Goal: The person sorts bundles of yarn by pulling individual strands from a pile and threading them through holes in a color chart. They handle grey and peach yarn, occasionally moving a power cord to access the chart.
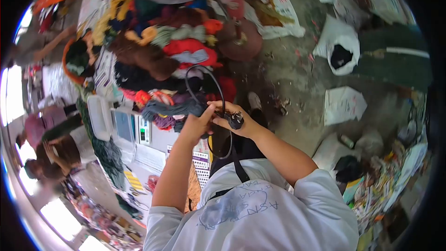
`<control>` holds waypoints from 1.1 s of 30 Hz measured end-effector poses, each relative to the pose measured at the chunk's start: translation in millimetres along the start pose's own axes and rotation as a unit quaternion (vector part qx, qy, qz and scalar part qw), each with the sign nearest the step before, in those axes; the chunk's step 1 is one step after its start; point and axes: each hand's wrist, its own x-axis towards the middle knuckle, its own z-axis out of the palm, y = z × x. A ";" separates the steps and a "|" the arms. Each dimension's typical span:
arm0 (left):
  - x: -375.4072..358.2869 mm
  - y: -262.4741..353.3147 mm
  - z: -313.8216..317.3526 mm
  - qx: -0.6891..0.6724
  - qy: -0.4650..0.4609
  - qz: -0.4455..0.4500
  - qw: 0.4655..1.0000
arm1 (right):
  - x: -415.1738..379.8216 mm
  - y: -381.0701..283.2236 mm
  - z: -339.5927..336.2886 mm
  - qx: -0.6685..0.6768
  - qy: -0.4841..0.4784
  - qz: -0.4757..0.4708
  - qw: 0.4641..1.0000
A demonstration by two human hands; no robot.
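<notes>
A looped black cable point(220, 83) hangs around my two hands, with a dark plug point(236, 120) at its lower right. My left hand point(199, 123) is closed near the end of a grey yarn hank point(169, 108); what its fingers grip is too small to make out. Beside it, touching or nearly so, my right hand point(237, 120) has its fingers wrapped round the cable by the plug. Part of the loop hangs below both hands, in front of my dark clothing.
Heaped yarn hanks point(181, 51) cover the table's upper part. Nearer are a digital scale point(143, 129), a clear plastic bin point(99, 116) and scissors point(136, 192). White sacks point(341, 49) lie on the floor at right. Other people point(51, 153) are at the left.
</notes>
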 end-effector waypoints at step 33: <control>-99.2 -78.2 -148.4 -0.637 0.201 0.219 0.711 | 87.3 242.6 -179.8 -0.490 0.081 0.109 0.861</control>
